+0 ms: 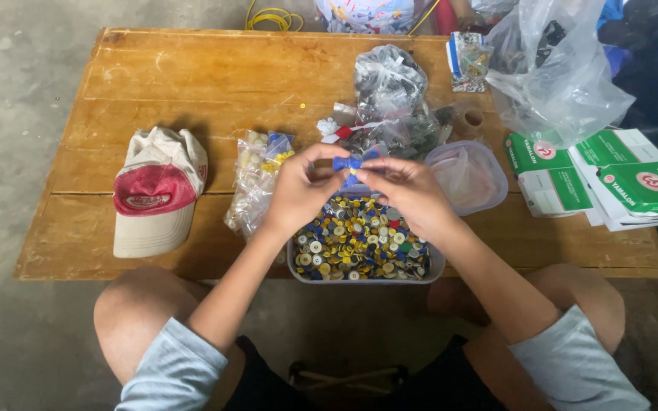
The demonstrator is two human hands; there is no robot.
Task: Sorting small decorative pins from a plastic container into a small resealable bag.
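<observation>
Head view: left hand [298, 186] and right hand [405, 190] each pinch an end of a small blue plastic piece [350, 163] above the tray [436, 266] of caps; it looks light, stiff, best gripped by its edges.

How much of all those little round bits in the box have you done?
No finished pieces can be told apart. In hand: left hand and right hand pinch one small blue plastic piece between them. Left: the clear plastic tub is heaped with small blue, yellow and grey round caps.
</observation>
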